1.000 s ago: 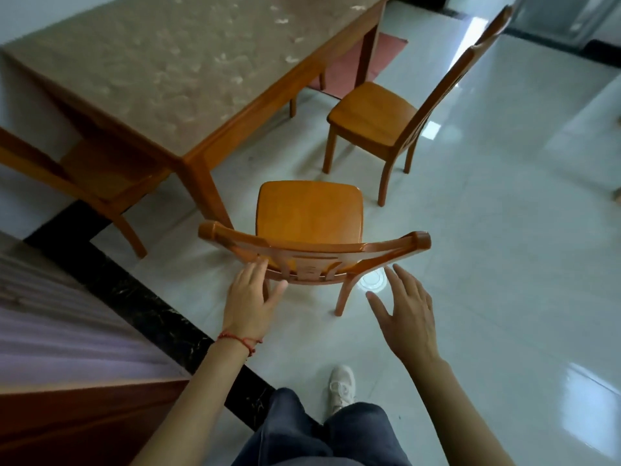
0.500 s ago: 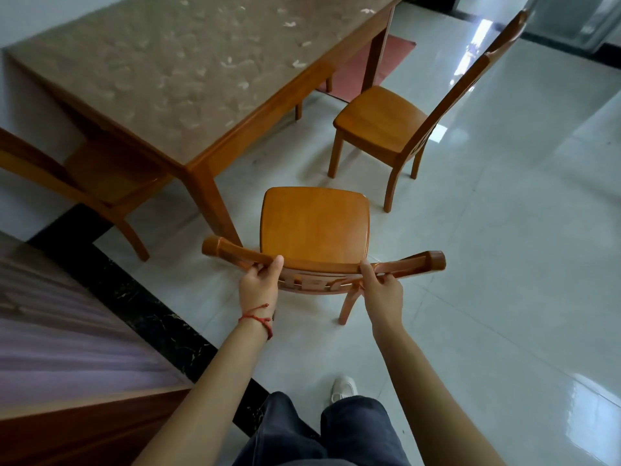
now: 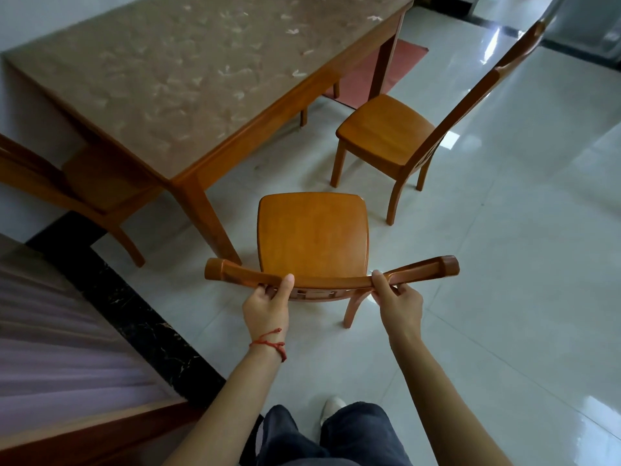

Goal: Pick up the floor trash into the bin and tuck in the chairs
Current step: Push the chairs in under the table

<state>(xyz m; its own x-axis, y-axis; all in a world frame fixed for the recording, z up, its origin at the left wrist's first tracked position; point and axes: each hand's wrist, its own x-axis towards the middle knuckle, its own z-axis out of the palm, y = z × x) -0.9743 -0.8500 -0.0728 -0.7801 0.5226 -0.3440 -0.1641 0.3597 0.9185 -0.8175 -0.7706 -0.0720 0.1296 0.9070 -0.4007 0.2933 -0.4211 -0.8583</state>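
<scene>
A wooden chair stands in front of me on the tiled floor, its seat facing away toward the table corner. My left hand grips the left part of its curved top rail. My right hand grips the right part of the same rail. A second wooden chair stands further off at the right, pulled out from the wooden table. A third chair at the left is partly under the table's short end. No trash or bin is in view.
A red mat lies under the table's far end. A dark marble strip and a wooden-edged ledge run along my left. My legs and a white shoe are at the bottom. Glossy tiled floor spreads to the right.
Both hands went from open behind the chair's back to closed on its top rail. The chair sits slightly closer to the table leg in view.
</scene>
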